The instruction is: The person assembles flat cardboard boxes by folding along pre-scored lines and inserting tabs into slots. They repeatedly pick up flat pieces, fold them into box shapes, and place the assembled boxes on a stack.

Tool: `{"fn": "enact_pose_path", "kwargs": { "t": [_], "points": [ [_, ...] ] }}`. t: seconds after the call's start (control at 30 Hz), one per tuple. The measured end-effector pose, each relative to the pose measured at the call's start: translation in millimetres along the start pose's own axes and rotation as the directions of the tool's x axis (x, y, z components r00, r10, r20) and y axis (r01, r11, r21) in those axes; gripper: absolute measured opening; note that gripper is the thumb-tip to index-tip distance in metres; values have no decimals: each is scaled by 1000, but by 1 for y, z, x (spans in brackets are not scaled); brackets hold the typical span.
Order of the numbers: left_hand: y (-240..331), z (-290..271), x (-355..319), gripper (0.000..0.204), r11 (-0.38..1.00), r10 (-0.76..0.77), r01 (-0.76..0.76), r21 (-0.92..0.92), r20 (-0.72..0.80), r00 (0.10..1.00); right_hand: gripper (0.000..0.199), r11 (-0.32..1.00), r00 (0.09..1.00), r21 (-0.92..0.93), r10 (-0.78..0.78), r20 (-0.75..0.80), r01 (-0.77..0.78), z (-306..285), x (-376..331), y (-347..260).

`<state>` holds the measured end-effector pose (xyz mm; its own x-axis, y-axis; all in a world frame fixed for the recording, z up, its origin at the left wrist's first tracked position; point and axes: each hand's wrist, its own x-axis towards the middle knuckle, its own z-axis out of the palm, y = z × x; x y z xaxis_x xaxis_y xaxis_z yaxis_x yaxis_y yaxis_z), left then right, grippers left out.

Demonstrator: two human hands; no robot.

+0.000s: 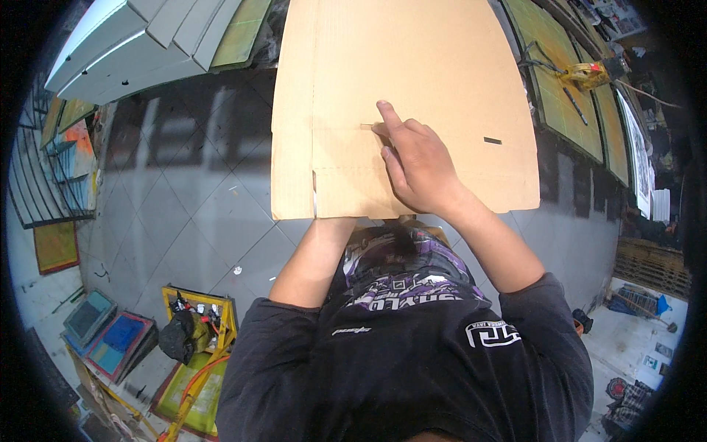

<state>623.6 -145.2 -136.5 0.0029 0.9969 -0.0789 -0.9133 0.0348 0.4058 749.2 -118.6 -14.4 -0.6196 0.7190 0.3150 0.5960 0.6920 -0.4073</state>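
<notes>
Your cardboard sheet (412, 77) seems light, stiff: hold its side edges. Right hand (423, 162) lies half-spread; left hand's grip I cannot tell.

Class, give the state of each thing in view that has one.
Large brown rectangular cardboard sheet: creased, slit at lower left.
Bare right hand: on the sheet, index finger extended.
Bare left hand: hidden by the sheet.
Yellow handheld power tool: lying on a yellowish panel, power state unclear.

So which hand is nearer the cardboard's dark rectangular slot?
Right hand: on the cardboard, left of the dark slot. Left hand: hidden beneath the cardboard, its forearm farther left.
</notes>
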Motion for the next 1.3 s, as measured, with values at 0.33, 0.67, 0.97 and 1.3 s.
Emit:
{"fn": "enact_pose_path", "kwargs": {
  "t": [0.33, 0.67, 0.97, 1.3],
  "points": [
    [0, -1, -1, 63, 1000, -2, 2, 1, -7, 1000, 59, 999, 998, -39, 31, 55, -29, 5, 2, -1],
    [-1, 6, -8, 63, 999, -46, 45, 6, 28, 999, 47, 925, 966, 288, 260, 0, -249, -15, -2, 9],
    [-7, 7, -9, 64, 997, -75, 75, 11, 39, 996, 47, 994, 996, 103, 41, -76, -33, -10, -5, 5],
    [-7, 4, -9, 64, 995, -95, 95, 5, 40, 995, 50, 987, 993, -132, 103, 63, -95, -6, 4, -2]
  ]
}}
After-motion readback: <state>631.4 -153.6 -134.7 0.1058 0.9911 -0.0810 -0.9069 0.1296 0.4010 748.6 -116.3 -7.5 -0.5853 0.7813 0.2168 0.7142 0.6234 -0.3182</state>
